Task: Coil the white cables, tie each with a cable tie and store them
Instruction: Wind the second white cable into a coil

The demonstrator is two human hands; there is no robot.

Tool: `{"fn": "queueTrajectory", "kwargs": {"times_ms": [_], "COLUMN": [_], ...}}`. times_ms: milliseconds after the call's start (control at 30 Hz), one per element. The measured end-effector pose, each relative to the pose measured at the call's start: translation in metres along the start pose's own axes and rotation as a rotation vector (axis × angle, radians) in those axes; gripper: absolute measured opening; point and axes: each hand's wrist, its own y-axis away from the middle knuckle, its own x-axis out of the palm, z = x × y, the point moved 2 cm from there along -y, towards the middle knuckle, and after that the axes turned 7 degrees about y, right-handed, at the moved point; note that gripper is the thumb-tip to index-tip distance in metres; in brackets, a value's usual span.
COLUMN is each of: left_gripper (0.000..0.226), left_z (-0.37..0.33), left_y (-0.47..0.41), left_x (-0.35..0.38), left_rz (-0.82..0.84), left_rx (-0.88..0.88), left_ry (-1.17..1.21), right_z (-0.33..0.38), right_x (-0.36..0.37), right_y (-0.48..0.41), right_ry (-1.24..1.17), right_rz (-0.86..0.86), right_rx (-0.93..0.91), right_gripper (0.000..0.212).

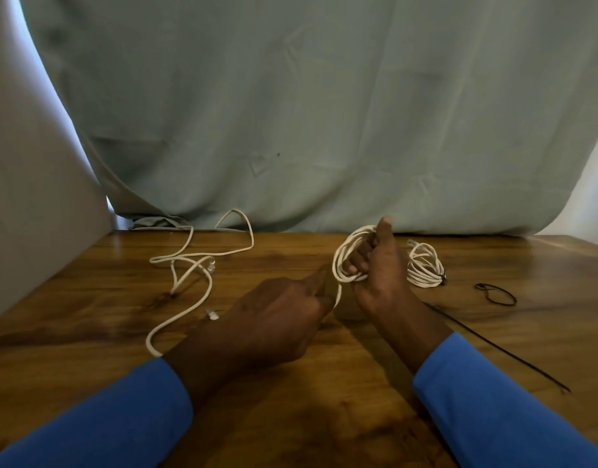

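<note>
My right hand [378,271] is closed around a partly wound coil of white cable [345,255], thumb pointing up. A strand runs from that coil down to my left hand [284,315], which pinches it just left of the coil. The loose remainder of this cable [189,298] trails left across the wooden table [291,417] in open loops, with a clear plug [212,314] lying near my left wrist. A second white cable [424,265] lies coiled behind my right hand, bound with a black tie at its right side.
A long straight black cable tie [493,346] lies on the table right of my right forearm. A looped black tie [495,293] sits further right. A grey-green cloth [307,113] hangs behind the table. A pale wall [27,214] borders the left edge.
</note>
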Motion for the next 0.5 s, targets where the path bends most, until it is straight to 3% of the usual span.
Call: {"fn": "queueTrajectory", "kwargs": {"times_ms": [100, 167, 233, 333, 500], "left_gripper": [0.028, 0.018, 0.011, 0.01, 0.018], "left_z": [0.0, 0.002, 0.008, 0.021, 0.032], "left_y": [0.0, 0.001, 0.003, 0.009, 0.011], "left_x": [-0.001, -0.001, -0.004, -0.015, -0.015], "left_rz": [-0.051, -0.078, -0.153, -0.371, -0.473], "left_rx": [0.132, 0.247, 0.306, 0.23, 0.179], "left_ry": [-0.033, -0.013, -0.003, 0.131, 0.138], "right_z": [-0.006, -0.012, -0.017, -0.021, -0.025], "right_x": [0.007, 0.015, 0.019, 0.022, 0.027], "right_y": [0.016, 0.03, 0.036, 0.035, 0.041], "right_ry": [0.451, 0.575, 0.607, 0.629, 0.624], "right_rz": [-0.046, 0.104, 0.299, 0.503, 0.542], "right_rx": [-0.249, -0.296, -0.23, -0.025, 0.165], "right_gripper": [0.041, 0.04, 0.043, 0.043, 0.041]}}
